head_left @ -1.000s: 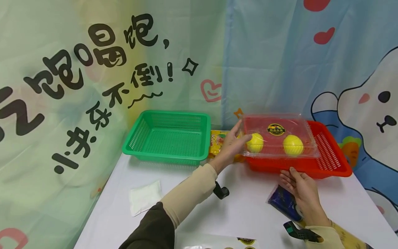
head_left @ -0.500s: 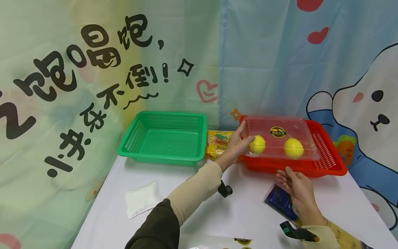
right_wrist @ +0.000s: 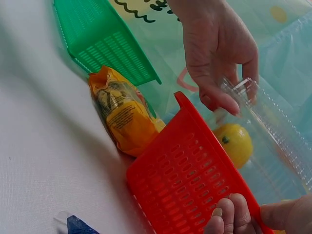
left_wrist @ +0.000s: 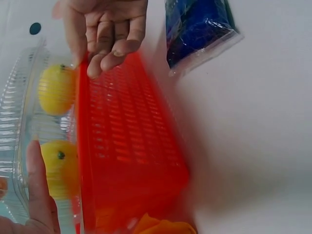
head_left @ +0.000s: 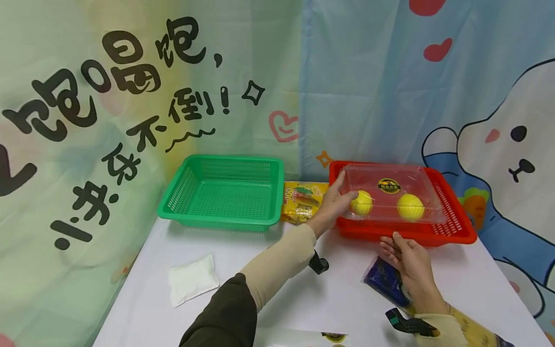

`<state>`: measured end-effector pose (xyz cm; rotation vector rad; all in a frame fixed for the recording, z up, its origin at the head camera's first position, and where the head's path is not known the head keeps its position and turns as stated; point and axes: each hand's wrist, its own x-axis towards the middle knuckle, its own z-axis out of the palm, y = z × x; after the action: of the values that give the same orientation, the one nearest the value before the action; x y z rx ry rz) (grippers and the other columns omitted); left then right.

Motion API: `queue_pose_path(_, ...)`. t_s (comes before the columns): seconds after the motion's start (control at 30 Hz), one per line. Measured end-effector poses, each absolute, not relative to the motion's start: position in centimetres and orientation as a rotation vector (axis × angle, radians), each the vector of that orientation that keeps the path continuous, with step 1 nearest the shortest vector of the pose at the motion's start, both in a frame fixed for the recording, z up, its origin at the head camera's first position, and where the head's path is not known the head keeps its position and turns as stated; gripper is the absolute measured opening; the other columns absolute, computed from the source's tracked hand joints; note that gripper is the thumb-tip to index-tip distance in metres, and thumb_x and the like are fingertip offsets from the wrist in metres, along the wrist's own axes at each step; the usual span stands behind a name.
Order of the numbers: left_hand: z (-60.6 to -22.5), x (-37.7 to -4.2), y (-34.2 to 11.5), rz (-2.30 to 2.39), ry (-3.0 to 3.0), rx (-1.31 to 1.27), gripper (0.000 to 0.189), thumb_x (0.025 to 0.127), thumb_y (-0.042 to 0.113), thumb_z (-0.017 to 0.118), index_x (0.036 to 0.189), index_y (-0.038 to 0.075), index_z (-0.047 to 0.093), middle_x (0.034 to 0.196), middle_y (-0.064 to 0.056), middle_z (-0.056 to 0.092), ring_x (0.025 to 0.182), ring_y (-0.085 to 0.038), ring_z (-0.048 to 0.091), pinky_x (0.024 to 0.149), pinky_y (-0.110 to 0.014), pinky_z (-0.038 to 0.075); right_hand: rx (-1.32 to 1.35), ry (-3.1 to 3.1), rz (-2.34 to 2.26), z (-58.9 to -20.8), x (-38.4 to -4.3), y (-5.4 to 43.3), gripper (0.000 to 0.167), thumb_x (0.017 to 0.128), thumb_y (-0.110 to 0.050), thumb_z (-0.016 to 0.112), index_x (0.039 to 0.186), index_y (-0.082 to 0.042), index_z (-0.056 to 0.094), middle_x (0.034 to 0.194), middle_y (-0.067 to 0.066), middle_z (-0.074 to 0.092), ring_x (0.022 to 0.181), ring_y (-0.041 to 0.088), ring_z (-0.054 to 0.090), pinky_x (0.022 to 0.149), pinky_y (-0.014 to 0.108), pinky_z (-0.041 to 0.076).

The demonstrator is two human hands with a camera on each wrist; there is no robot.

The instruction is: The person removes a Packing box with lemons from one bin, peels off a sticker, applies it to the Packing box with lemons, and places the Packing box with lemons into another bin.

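My left hand grips the left end of a clear plastic fruit box, thumb on the near side. Two yellow lemons show through its wall, and a black and gold label sits on top. The box is tilted over the red basket, its lower edge close to the front rim. My right hand pinches that front rim; in the right wrist view the thumb is inside and the curled fingers lie against the perforated outer wall. The basket's inside is mostly hidden behind the box.
A green basket stands at the back left, with a yellow snack bag between the baskets. A white packet lies at the left and a blue packet near my right wrist. A sticker sheet lies at the front edge.
The fruit box has sunk slightly toward the red basket in my left hand. My right hand keeps its hold on the rim. The head view has turned a little to the right.
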<state>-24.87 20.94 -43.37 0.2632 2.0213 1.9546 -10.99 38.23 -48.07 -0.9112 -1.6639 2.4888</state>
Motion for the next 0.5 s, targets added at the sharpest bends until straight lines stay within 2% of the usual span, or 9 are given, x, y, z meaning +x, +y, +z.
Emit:
queue_pose_path(0.07,-43.4,-24.9,21.3,1.952,2.036,0.253,0.072,0.098,0.023,0.065,0.159,0.035,0.030,0.163,0.010,0.035,0.143,-0.016,0.043,0.089,-0.029,0.057,-0.903,-1.668,2.487,-48.0,-11.0,38.2,0.049,0.092,-0.046,0.068,0.126,-0.014,0.053,0.094,-0.009,0.077,0.093,0.009,0.074,0.084,0.025,0.058)
queue_pose_path(0.13,-43.5,-25.0,21.6,1.961,2.033,0.239,0.072,0.098,0.022,0.065,0.160,0.034,0.030,0.164,0.011,0.034,0.145,-0.017,0.041,0.101,-0.033,0.052,-0.902,-1.677,2.484,-48.0,-11.1,38.1,0.048,0.092,-0.046,0.068,0.125,-0.015,0.053,0.094,-0.010,0.077,0.093,0.009,0.074,0.085,0.025,0.058)
queue_pose_path(0.2,-43.7,-25.0,21.9,1.960,2.031,0.212,0.072,0.098,0.022,0.065,0.160,0.034,0.030,0.164,0.012,0.033,0.146,-0.014,0.039,0.106,-0.033,0.049,-0.909,-1.684,2.479,-48.1,-11.2,38.0,0.047,0.091,-0.046,0.069,0.124,-0.015,0.055,0.094,-0.010,0.077,0.093,0.009,0.074,0.085,0.025,0.058)
queue_pose_path(0.23,-43.7,-25.0,22.0,1.966,2.020,0.201,0.072,0.098,0.022,0.065,0.160,0.034,0.030,0.164,0.012,0.033,0.139,-0.012,0.047,0.102,-0.032,0.052,-0.910,-1.693,2.476,-48.1,-11.2,38.0,0.047,0.091,-0.046,0.069,0.123,-0.015,0.055,0.094,-0.010,0.077,0.093,0.009,0.074,0.086,0.025,0.058)
queue_pose_path(0.3,-43.9,-25.1,22.2,1.982,1.972,0.180,0.073,0.098,0.020,0.065,0.159,0.035,0.029,0.164,0.011,0.032,0.107,-0.011,0.063,0.083,-0.030,0.059,-0.912,-1.704,2.471,-48.2,-11.2,38.0,0.048,0.091,-0.047,0.069,0.123,-0.015,0.055,0.095,-0.010,0.077,0.093,0.009,0.074,0.086,0.025,0.058)
queue_pose_path(0.33,-44.0,-25.0,22.3,1.988,1.941,0.170,0.073,0.098,0.019,0.065,0.159,0.037,0.029,0.164,0.010,0.032,0.087,-0.011,0.064,0.073,-0.029,0.059,-0.912,-1.710,2.468,-48.3,-11.2,38.0,0.049,0.091,-0.047,0.069,0.124,-0.015,0.054,0.095,-0.010,0.077,0.093,0.009,0.074,0.086,0.025,0.058)
queue_pose_path(0.4,-44.1,-25.0,22.6,1.995,1.895,0.164,0.073,0.099,0.018,0.064,0.159,0.038,0.028,0.165,0.008,0.031,0.060,-0.014,0.050,0.056,-0.026,0.052,-0.910,-1.729,2.458,-48.4,-11.2,38.1,0.050,0.091,-0.048,0.068,0.125,-0.014,0.053,0.095,-0.011,0.077,0.093,0.008,0.073,0.086,0.024,0.058)
queue_pose_path(0.43,-44.2,-25.0,22.8,2.004,1.868,0.164,0.073,0.099,0.016,0.063,0.159,0.039,0.027,0.165,0.007,0.031,0.053,-0.017,0.041,0.051,-0.026,0.048,-0.910,-1.741,2.450,-48.4,-11.2,38.1,0.051,0.091,-0.049,0.067,0.125,-0.014,0.052,0.096,-0.011,0.076,0.093,0.008,0.073,0.086,0.024,0.058)
queue_pose_path(0.5,-44.2,-25.0,23.2,1.993,1.876,0.152,0.073,0.100,0.017,0.063,0.159,0.040,0.027,0.165,0.007,0.032,0.062,-0.010,0.046,0.052,-0.024,0.050,-0.911,-1.747,2.441,-48.4,-11.2,38.3,0.052,0.091,-0.050,0.067,0.126,-0.015,0.052,0.096,-0.012,0.076,0.093,0.008,0.073,0.084,0.023,0.058)
